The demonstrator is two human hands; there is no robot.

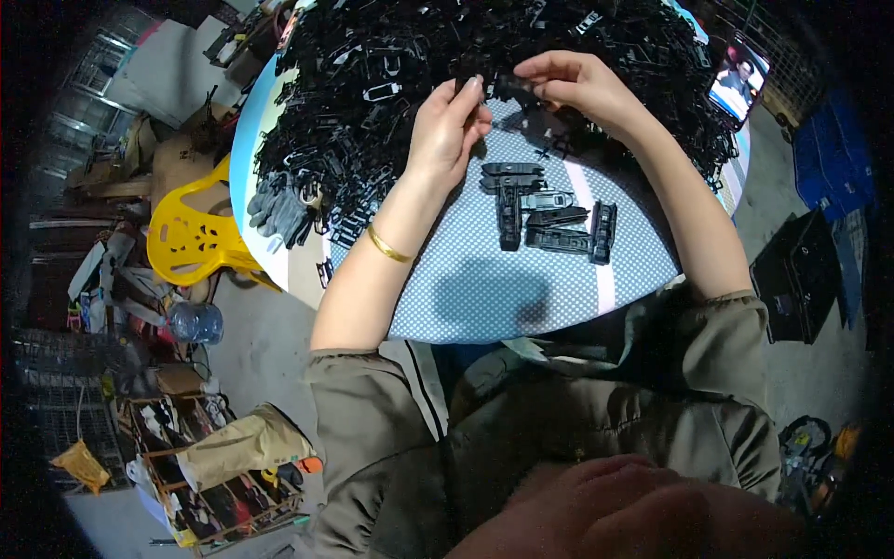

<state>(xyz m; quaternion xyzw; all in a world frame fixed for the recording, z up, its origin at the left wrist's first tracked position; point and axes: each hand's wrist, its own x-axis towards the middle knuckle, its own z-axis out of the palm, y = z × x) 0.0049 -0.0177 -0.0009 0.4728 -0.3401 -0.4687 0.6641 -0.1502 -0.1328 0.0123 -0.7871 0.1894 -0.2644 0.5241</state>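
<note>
My left hand (445, 135) is closed in a pinch near the edge of the black pile, its thumb and forefinger pressed together. Whatever it holds is too dark and small to make out. To its right, my right hand (589, 91) has curled fingers, with thumb and forefinger around something dark that blends into the background. A large heap of small black plastic parts (363, 65) covers the far side of the table. Nearer me, several finished-looking long black plastic pieces (557, 240) lie grouped on the dotted blue-grey tablecloth (484, 293).
A phone (738, 82) with a lit screen stands at the table's right. Grey gloves (279, 205) lie at the left edge, near a yellow plastic chair (191, 228). A water jug (196, 323) and a cluttered rack (219, 466) are on the floor; blue crates (832, 154) stand right.
</note>
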